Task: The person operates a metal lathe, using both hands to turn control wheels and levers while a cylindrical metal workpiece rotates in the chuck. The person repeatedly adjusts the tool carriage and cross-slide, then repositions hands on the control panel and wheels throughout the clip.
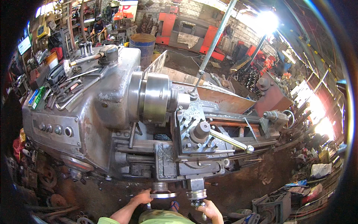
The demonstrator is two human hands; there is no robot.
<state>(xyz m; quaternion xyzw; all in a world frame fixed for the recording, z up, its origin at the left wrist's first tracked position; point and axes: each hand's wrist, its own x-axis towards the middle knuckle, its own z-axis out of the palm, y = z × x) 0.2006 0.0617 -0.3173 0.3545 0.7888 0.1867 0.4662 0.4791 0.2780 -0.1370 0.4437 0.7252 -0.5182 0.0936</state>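
At the front of a metal lathe, my left hand [142,196] is closed on the left edge of the carriage handwheel [163,195]. To its right, my right hand [210,210] grips the crank handle [197,204] under the ringed cross-slide dial [196,194]; part of the grip is hidden by the fingers. Ahead of both hands sits the square tool post [201,130], with a long clamping lever [231,142] pointing right. A shiny chuck [154,98] holds a short round metal workpiece [183,101] beside the tool post. Metal chips lie on the carriage [166,164].
The headstock [112,93] carries wrenches, hex keys and a green box [38,98]. A tailstock [276,117] stands at the bed's right end. Behind are a blue drum [143,46], red machinery and a seated person [99,28]. Scrap and metal boxes [272,207] lie at right.
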